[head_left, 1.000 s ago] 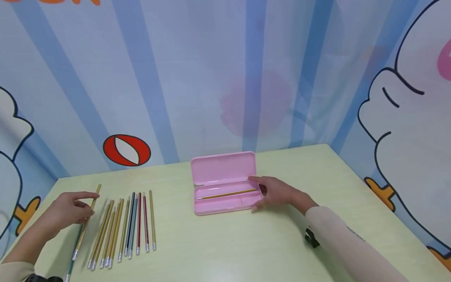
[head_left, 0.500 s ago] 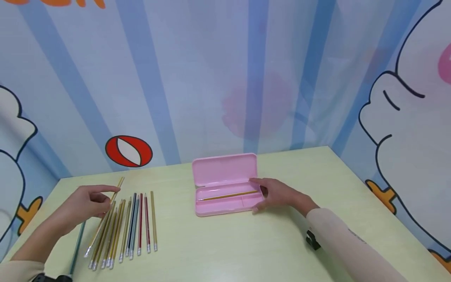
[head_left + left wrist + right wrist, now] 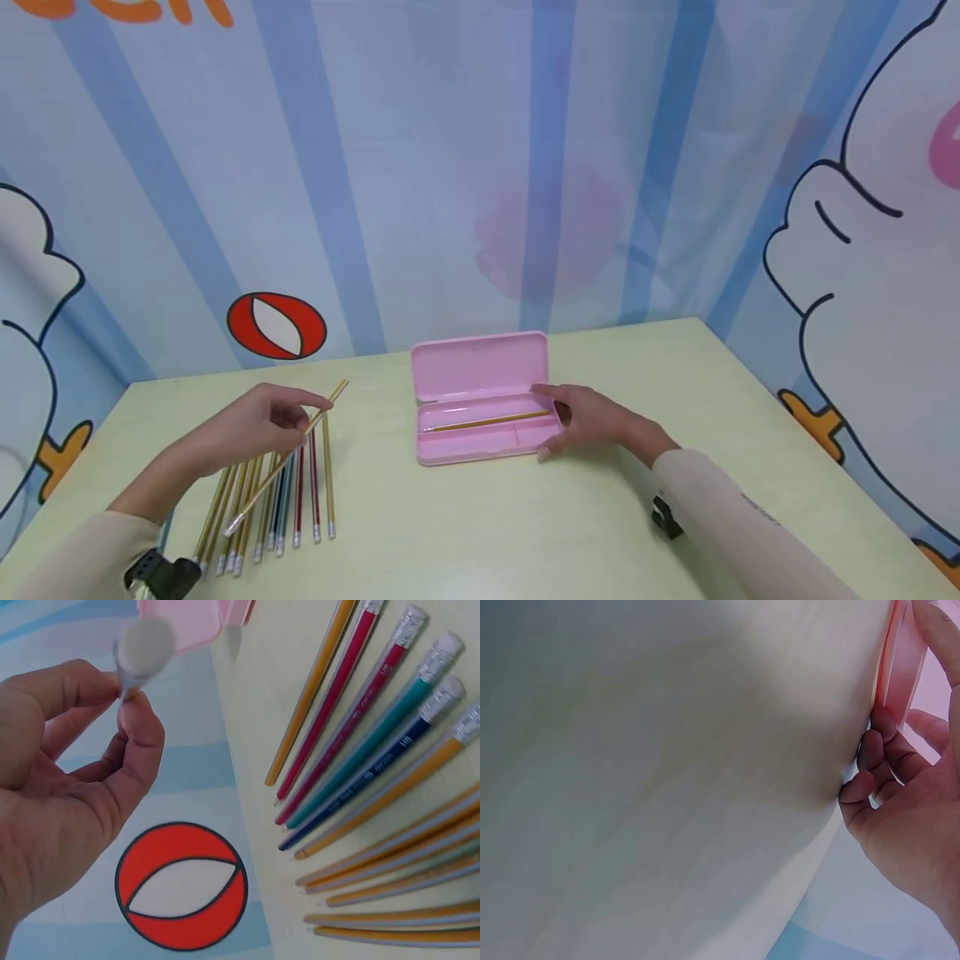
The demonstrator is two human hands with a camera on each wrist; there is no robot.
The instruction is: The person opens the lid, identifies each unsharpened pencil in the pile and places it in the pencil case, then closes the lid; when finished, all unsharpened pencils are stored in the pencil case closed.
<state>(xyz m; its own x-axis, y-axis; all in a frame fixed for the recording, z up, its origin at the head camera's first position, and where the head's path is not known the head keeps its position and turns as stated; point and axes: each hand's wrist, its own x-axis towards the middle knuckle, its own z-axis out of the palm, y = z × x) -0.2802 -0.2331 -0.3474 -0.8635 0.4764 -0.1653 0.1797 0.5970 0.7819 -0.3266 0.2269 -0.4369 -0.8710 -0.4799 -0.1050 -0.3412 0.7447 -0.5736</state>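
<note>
My left hand (image 3: 255,423) pinches a yellow pencil (image 3: 262,489) between thumb and fingertips. It is held slanted over the row of pencils, its eraser end toward me. In the left wrist view that white eraser (image 3: 146,646) points at the camera. At the table's middle stands a pink pencil case (image 3: 480,367), lid raised, with one yellow pencil (image 3: 487,421) lying inside. My right hand (image 3: 588,419) grips the case's right end, thumb at the front and fingers toward the back. In the right wrist view its fingertips touch the case's pink wall (image 3: 904,667).
Several yellow, red, teal and dark blue pencils lie side by side on the left, among them a red pencil (image 3: 298,500). A teal pencil (image 3: 167,530) lies farther left, mostly hidden by my arm. A printed curtain (image 3: 450,167) hangs behind the pale table (image 3: 480,533).
My left hand has carried the yellow pencil rightward from the left end of the row, across above the others, and the pencil is now more slanted. My right hand stays on the case.
</note>
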